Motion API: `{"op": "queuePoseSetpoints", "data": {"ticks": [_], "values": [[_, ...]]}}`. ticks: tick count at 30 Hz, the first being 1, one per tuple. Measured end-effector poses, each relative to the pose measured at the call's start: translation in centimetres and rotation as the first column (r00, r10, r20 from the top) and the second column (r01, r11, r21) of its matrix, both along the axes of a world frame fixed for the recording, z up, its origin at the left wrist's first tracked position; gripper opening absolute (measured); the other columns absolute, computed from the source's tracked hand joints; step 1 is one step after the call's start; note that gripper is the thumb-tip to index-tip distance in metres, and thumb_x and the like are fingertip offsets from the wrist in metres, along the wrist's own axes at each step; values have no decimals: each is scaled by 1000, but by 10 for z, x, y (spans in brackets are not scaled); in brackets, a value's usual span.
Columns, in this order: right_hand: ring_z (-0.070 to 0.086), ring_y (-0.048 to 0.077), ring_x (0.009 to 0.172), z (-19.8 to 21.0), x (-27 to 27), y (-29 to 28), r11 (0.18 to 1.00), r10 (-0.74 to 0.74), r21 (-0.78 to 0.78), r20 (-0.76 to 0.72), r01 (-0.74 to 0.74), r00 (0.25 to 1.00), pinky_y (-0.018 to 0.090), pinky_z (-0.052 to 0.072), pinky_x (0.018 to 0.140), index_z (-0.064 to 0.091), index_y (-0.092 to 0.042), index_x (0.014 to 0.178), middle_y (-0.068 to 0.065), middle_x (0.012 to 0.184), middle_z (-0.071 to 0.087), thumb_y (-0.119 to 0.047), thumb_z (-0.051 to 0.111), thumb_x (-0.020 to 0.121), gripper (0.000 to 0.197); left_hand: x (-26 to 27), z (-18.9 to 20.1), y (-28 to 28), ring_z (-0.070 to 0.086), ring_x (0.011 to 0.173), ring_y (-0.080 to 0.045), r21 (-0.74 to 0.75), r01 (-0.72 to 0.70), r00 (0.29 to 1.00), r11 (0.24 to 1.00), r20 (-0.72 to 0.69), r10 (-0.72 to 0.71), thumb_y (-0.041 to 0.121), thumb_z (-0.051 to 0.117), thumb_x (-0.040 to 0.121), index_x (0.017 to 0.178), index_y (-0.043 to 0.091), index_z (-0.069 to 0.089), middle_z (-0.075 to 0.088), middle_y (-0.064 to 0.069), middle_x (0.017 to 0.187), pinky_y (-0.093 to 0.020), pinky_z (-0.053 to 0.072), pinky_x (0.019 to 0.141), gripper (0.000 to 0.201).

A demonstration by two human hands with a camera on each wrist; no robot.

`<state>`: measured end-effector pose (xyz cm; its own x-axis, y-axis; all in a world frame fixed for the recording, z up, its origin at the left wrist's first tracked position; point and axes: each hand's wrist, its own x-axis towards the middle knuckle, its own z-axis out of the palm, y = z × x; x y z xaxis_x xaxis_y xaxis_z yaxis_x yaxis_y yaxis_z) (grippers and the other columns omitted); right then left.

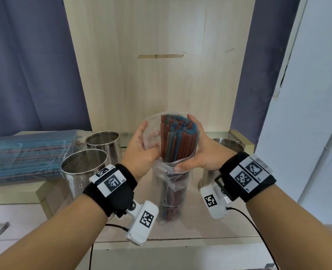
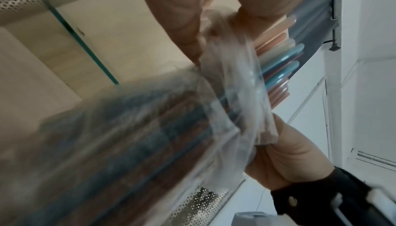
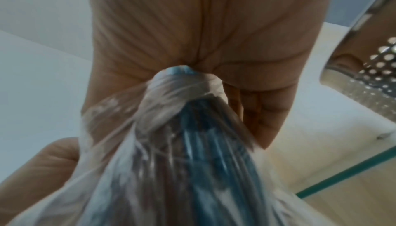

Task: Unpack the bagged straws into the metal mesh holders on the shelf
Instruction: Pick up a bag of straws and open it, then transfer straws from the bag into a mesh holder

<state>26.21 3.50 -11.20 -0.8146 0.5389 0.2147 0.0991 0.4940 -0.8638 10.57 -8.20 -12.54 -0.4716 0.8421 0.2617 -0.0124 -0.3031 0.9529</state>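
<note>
— Wrist cameras sit closest, one strapped under each forearm. What's the left hand (image 1: pixel 141 151) doing?

— Its fingers are curled into the open mouth of the clear bag (image 1: pixel 171 184), gripping the plastic on the left side.

— And further left, on the shelf (image 1: pixel 180 233)?

— Another flat pack of straws (image 1: pixel 24 154) lies on a raised ledge. Just right of it stand two perforated metal holders (image 1: pixel 83 172) — one in front, one behind.

— Where are the straws (image 1: pixel 177 139) being unpacked?

— Upright in the middle, between both hands. Their red and blue tops stick out above the bag; the lower part is still wrapped, hanging above the shelf.

— The right hand (image 1: pixel 198 154)?

— Wrapped round the bundle and bunched plastic, thumb in front — a firm grasp.

— Anything beyond it?

— A third holder (image 1: pixel 229 147), partly hidden behind the right wrist.
</note>
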Motion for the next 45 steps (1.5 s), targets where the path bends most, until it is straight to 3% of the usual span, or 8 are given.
{"op": "queuePoseSetpoints", "data": {"ticks": [8, 11, 15, 21, 26, 33, 41, 45], "values": [[44, 7, 131, -4, 0, 10, 1000, 29, 8, -15, -29, 999, 6, 38, 98, -9, -30, 153, -6, 146, 39, -3, 91, 56, 141, -10, -7, 6, 47, 133, -15, -114, 154, 950, 981, -256, -179, 11, 75, 63, 156, 19, 9, 36, -6, 154, -40, 41, 110, 115], [55, 8, 123, -2, 1, 9, 996, 91, -2, -40, -91, 995, 23, 49, 99, 17, -25, 149, -3, 136, 53, 7, 88, 60, 119, -15, -11, 7, 53, 128, -13, -167, 221, 869, 961, -413, -272, 29, 84, 60, 152, 15, 21, 53, -4, 141, -30, 44, 107, 112], [66, 17, 111, 1, 0, 6, 984, 177, -6, 79, -177, 981, 32, 54, 94, 52, -8, 132, 9, 118, 69, 11, 84, 65, 76, -15, -19, 11, 61, 115, -3, -239, 171, 747, 956, -601, -284, 50, 91, 54, 141, 30, 42, 66, 12, 123, -31, 49, 102, 102], [64, 4, 111, 2, 1, 9, 978, 200, 27, 179, -208, 963, 18, 51, 89, 46, -14, 136, -1, 121, 66, 7, 85, 65, 83, -16, -24, 10, 34, 128, -15, -104, -258, 371, 960, -929, 0, 97, 60, 35, 146, 35, 28, 38, 6, 133, -38, 35, 108, 132], [60, 17, 121, 4, -7, 13, 965, 243, 52, 208, -258, 948, 40, 48, 104, 45, -11, 140, 5, 129, 64, -5, 92, 61, 92, -15, -25, 11, 50, 125, 4, -30, 71, 655, 997, -752, -69, 46, 99, 37, 148, 12, 27, 54, 15, 132, -20, 40, 106, 137], [64, 23, 114, 4, -6, 6, 954, 283, 25, 261, -300, 923, 47, 48, 104, 62, -9, 123, 8, 119, 70, -3, 84, 73, 55, -21, -34, 11, 58, 115, 5, -122, 62, 661, 991, -739, -132, 59, 92, 41, 140, 23, 45, 64, 19, 121, -31, 50, 100, 115], [57, -9, 108, -8, -5, -14, 989, -80, 111, -183, 101, 980, 14, 45, 94, 48, -38, 119, -14, 119, 61, -34, 84, 71, 60, -26, -46, 10, 42, 126, 11, -40, -55, 568, 998, -823, -1, 77, 81, 42, 150, 30, 27, 45, 25, 138, -15, 37, 105, 130], [63, 6, 112, -10, -21, -16, 986, -140, 48, -301, 161, 943, 35, 53, 98, 43, -22, 130, -5, 123, 64, -42, 89, 63, 84, -26, -55, 15, 40, 131, -1, 7, -125, 581, 992, -810, 79, 75, 83, 41, 150, 29, 21, 39, 12, 145, -21, 36, 106, 134]]}}
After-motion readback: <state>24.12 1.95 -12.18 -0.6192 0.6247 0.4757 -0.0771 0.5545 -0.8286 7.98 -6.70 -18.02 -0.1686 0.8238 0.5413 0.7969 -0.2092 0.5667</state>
